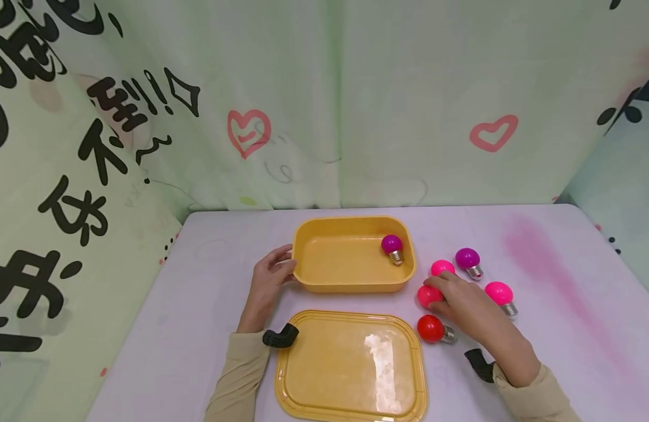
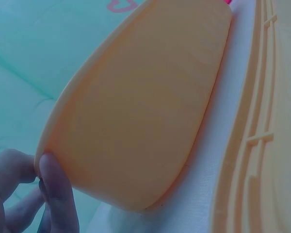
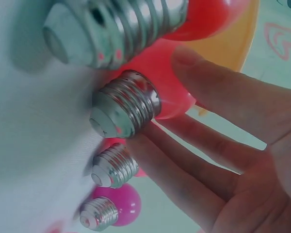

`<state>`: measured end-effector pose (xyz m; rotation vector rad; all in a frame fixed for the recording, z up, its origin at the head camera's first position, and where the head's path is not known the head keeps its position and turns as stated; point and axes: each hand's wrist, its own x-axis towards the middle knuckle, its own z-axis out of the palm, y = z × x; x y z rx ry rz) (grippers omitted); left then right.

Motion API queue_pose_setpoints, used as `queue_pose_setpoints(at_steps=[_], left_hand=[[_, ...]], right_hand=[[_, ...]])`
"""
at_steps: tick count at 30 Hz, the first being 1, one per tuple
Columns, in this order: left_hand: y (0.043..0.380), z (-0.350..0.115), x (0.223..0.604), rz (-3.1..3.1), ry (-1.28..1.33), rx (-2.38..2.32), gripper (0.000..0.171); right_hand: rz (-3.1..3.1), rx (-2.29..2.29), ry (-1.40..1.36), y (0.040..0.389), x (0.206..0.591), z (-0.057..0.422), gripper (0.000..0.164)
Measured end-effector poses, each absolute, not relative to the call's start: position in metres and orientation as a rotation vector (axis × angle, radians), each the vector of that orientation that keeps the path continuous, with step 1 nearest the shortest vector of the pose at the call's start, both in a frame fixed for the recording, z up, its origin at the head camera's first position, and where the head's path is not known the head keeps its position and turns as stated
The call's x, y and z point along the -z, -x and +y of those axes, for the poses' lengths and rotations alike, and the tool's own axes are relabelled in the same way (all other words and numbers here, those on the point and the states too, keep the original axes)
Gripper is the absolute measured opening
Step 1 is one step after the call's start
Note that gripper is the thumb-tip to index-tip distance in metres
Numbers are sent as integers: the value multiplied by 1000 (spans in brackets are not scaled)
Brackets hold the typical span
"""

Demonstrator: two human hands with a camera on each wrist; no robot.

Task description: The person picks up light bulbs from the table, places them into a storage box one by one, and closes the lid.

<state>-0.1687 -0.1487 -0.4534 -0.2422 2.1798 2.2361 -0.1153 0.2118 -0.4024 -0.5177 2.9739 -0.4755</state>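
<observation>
The right hand (image 1: 461, 302) pinches the coral bulb (image 1: 428, 296), its thumb on one side of the rounded globe and its fingers on the other. That bulb lies just beside the near right corner of the yellow container (image 1: 324, 289), so the container's interior is leftward and farther from the person. The bulb's long axis runs from the globe, on the container side, to a threaded metal cap facing away from it; whether the bulb touches the bench (image 1: 218, 264) I cannot tell. The left hand (image 1: 271, 275) grips the container's opposite end, thumb and fingers together on the rim, well apart from the bulbs.

Near the right hand lie the red bulb (image 1: 431, 329) on the person's side, the pink bulb (image 1: 442, 268) and the purple bulb (image 1: 467, 258) on the far side, and the magenta bulb (image 1: 499, 293) to the right. All have smooth globes and shiny caps. Another violet bulb (image 1: 391, 244) rests inside the container's right end. The container is deep, round-cornered and plastic-looking; its long axis runs left to right. Nearer the person lies the yellow lid (image 1: 329, 363), flat and glossy, with a ribbed edge.
</observation>
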Motion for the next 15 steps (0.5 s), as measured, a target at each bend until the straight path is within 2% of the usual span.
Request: queue_pose_setpoints(at_steps=[15], left_hand=[[169, -148, 454, 2161, 227, -2260, 39]], right_hand=[[3053, 485, 544, 118, 394, 210, 48]])
